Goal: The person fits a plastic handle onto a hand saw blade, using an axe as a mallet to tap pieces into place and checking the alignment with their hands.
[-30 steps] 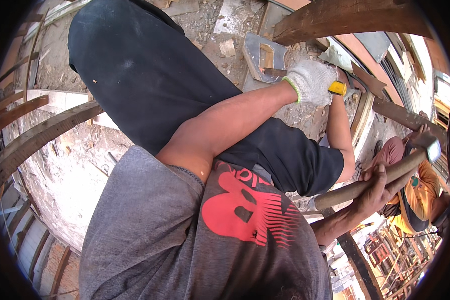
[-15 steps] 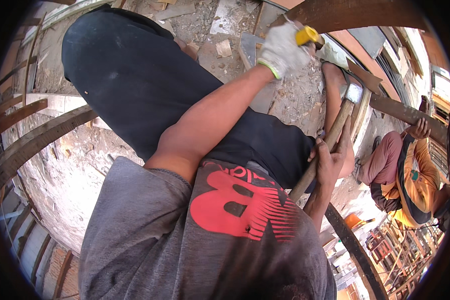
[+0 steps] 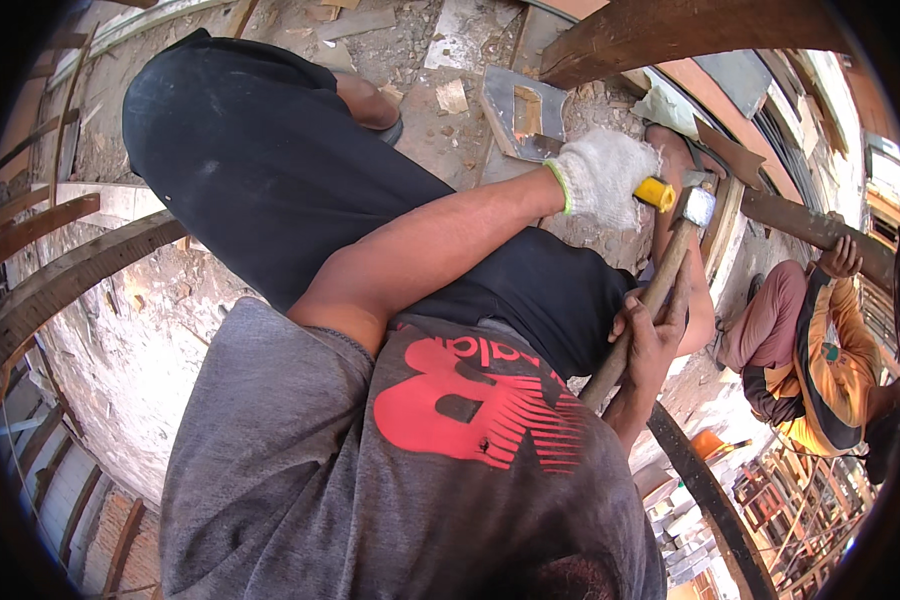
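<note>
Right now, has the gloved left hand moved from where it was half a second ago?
Yes: judged against the grey board, the left hand has moved down and rightward in the picture.

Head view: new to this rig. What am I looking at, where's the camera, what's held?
There is no robot here, just a person at work. The camera sits on their head looking down, and its fisheye lens bends straight edges. The grey shirt and black trousers are the wearer's own. The gloved left hand grips a yellow-ended tool. The bare right hand holds a hammer, its head near that yellow end; contact can't be judged. Scraps and a grey board with a cut-out lie on the ground. At right, a co-worker crouches.
</note>
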{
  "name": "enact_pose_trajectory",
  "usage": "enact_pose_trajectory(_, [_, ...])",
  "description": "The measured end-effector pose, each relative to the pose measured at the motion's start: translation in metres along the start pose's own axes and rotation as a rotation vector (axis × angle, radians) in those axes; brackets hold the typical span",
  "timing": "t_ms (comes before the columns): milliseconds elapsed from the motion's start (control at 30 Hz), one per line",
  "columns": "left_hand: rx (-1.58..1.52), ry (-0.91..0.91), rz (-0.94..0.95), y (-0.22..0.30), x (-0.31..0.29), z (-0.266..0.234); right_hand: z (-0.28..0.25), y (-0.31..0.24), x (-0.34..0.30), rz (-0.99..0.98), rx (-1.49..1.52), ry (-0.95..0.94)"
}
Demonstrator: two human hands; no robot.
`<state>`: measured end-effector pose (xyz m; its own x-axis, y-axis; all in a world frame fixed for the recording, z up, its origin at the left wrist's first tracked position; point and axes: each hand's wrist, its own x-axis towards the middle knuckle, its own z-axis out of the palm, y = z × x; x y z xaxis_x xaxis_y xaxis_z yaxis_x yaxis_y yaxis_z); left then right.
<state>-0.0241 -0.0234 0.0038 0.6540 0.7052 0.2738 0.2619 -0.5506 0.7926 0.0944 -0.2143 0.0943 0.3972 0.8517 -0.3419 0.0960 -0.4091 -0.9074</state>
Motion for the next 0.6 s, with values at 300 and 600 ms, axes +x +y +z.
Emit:
enact_pose_trajectory(300, [0.067,-0.121,-0.068,0.005,0.015,0.008,-0.025,-0.009,-0.010,-0.065,0.001,0.150])
enact_pose_trajectory(600, [0.064,-0.149,-0.094,0.008,0.018,0.005,-0.040,-0.030,-0.009,-0.134,0.010,0.228])
